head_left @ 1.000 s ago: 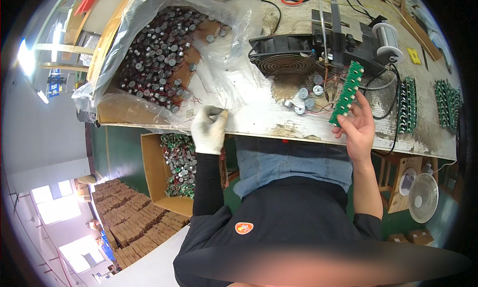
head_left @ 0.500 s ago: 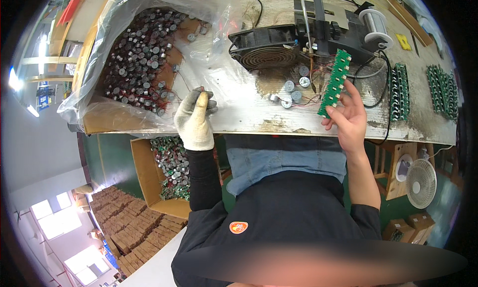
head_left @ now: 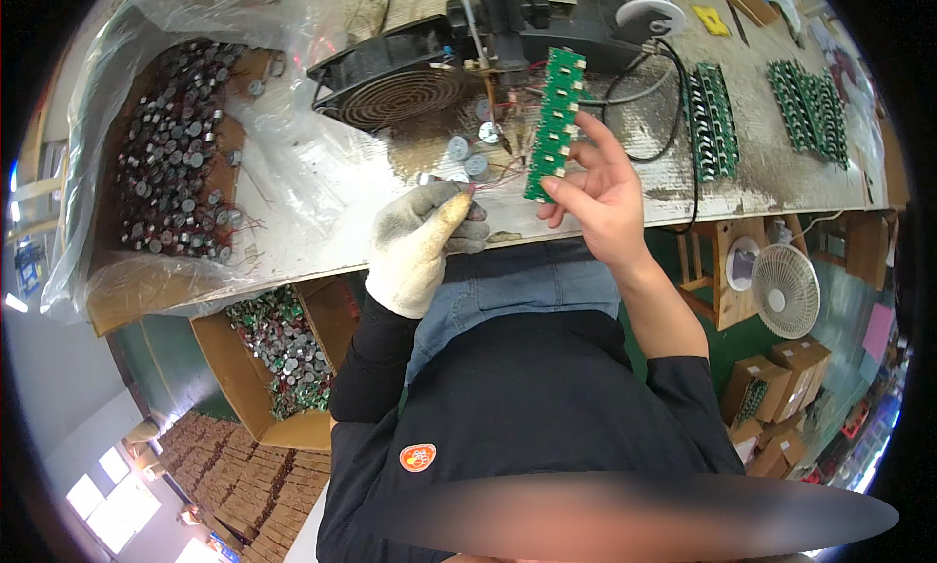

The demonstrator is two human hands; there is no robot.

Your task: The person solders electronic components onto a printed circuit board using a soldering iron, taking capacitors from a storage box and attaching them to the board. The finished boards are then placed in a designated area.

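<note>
My bare right hand holds a long green circuit board by its lower end, between thumb and fingers. The board stands tilted above the bench, with small pale parts along it. My left hand, in a whitish glove with grey fingertips, is closed in a pinch near the bench's front edge. Thin red wires run from its fingertips toward the board. Just beyond that hand lie several small round silver motors. Behind them, a thin soldering iron points down from a black stand, its tip left of the board.
A black fan stands behind the motors. At left, a plastic-lined carton holds many motors. A solder spool, black cable and stacked boards are at right. Another carton sits below the bench.
My left hand has moved right, from beside the lined carton to the loose motors close to the board. My right hand still holds the board. The whole view has shifted and turned.
</note>
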